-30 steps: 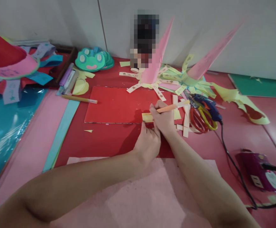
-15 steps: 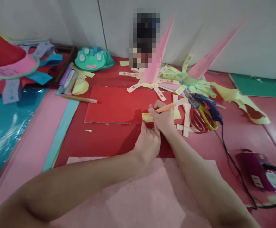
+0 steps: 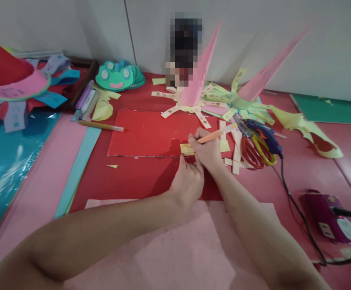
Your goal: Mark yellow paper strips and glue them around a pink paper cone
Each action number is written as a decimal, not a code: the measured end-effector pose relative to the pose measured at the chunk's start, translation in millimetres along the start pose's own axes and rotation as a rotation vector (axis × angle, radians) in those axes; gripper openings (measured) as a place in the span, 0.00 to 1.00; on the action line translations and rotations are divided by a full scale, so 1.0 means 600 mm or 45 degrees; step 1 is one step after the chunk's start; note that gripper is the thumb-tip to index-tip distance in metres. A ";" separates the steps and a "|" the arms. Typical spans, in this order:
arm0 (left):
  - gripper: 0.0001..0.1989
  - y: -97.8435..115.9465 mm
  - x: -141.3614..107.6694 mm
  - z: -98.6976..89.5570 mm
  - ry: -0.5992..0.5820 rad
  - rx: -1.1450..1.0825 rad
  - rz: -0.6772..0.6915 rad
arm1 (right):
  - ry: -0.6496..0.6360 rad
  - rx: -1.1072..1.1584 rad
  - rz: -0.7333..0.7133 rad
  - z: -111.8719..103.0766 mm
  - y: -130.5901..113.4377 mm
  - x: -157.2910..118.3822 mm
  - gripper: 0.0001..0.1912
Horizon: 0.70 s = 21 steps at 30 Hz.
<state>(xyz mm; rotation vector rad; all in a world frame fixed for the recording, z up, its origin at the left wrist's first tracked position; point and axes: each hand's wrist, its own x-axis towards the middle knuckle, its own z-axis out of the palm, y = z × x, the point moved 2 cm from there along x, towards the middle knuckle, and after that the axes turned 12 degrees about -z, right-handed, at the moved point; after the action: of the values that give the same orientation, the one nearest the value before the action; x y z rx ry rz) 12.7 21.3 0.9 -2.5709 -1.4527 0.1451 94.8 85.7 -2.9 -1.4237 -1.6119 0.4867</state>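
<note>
My right hand [image 3: 208, 150] is closed round an orange marker pen [image 3: 210, 137], its tip down on a yellow paper strip [image 3: 187, 149]. The strip lies along the near edge of a red board [image 3: 145, 133], partly hidden under that hand. My left hand [image 3: 189, 177] is curled just below, a fingertip pressing the strip's lower edge at the board. Both hands touch each other. Right of them lie pale paper strips [image 3: 236, 155] and scissors [image 3: 252, 151] with red and yellow handles, beside a blue glue gun [image 3: 264, 135].
Pink paper cones [image 3: 198, 86] with starred strips stand at the back. Green frog cutouts [image 3: 115, 76], markers [image 3: 86, 100] and a yellow pen [image 3: 101, 125] lie left. A black cable [image 3: 293, 197] runs near a purple power socket [image 3: 332, 217] at right.
Almost nothing differs. The marker pen in my right hand has shifted very slightly over the yellow strip; my left hand stays in place.
</note>
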 end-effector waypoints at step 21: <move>0.27 0.000 -0.001 0.003 0.029 -0.044 -0.003 | 0.263 0.142 0.171 -0.005 0.005 -0.003 0.16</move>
<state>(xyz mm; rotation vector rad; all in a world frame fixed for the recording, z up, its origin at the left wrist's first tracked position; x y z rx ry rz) 12.0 21.0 -0.6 -2.5894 -1.4626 0.0911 99.1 83.8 -4.3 -1.4533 -1.3120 0.4825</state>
